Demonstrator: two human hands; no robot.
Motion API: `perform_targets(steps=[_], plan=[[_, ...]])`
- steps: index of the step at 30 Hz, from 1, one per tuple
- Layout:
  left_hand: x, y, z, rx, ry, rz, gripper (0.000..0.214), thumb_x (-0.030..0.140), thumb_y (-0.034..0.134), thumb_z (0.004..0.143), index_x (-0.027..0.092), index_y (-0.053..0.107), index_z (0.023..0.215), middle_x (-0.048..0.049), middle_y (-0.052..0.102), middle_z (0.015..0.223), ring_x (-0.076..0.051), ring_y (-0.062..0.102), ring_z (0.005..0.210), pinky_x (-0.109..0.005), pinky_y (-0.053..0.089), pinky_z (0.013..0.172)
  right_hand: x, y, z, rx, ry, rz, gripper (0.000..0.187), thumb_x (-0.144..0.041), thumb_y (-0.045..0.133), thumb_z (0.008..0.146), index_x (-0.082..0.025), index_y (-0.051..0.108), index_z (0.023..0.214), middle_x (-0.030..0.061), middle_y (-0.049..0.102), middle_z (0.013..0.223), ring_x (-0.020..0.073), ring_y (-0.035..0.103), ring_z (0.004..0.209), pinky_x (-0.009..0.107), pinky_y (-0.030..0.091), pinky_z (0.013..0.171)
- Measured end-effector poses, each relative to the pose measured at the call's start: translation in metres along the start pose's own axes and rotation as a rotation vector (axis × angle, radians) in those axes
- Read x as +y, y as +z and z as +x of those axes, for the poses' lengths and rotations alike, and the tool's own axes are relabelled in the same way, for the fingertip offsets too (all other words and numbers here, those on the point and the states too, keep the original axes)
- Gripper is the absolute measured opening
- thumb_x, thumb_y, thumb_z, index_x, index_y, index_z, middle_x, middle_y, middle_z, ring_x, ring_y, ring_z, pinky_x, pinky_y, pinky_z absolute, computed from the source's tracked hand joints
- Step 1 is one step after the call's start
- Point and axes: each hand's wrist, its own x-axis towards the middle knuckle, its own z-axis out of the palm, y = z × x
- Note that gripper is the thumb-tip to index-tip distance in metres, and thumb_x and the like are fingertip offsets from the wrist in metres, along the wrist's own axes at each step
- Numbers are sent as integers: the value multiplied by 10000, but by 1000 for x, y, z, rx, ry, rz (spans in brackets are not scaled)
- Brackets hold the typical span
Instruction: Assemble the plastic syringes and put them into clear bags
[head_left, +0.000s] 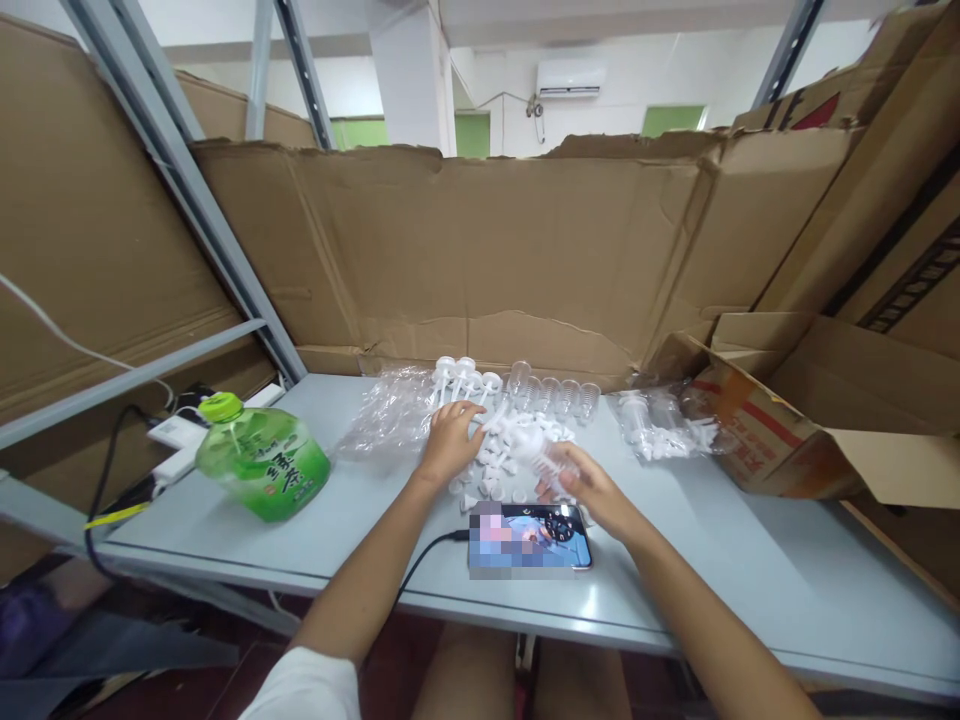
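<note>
Resting the left hand (450,440), fingers loosely spread, on the pile of small white plastic parts (501,462) midway along the desk (750,560) toward its back edge, pinching a clear ribbed piece (553,464) in the right hand (596,492) just behind the phone (529,537) by the front edge.

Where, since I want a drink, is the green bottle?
In the head view the green bottle sits at the table's left end, beside the white power strip, well left of the left hand.
</note>
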Motion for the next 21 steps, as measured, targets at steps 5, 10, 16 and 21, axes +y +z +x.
perform_targets(steps=[5,10,16,21], plan=[[8,4,-7,-160,118,148,243,292,523,799,257,607,1025,-38,602,1095,-215,467,1109,-467,121,1073,-9,-16,5,377,-78,245,275,-402,641,720,-247,568,936,-16,608,800,141,578,690,276,464,690],[4,1,-7,-125,26,290,310,271,509,801,225,575,1099,-86,551,1205,-235,451,1147,-459,120,1069,-13,-24,7,530,-29,476,168,-334,612,720,-248,624,863,-23,637,808,139,584,704,261,470,685],[-22,-7,5,-126,-182,317,355,336,492,798,212,551,1125,-85,606,1118,-268,497,1080,-468,209,1001,-14,-29,8,528,50,544,190,-335,571,749,-227,644,886,9,688,850,157,621,711,273,490,677],[-37,-3,15,-166,-281,290,347,354,508,784,227,561,1102,-83,616,1092,-266,512,1058,-414,272,942,-8,-29,10,437,3,509,234,-302,598,726,-257,596,956,10,688,959,177,637,803,296,494,712]])
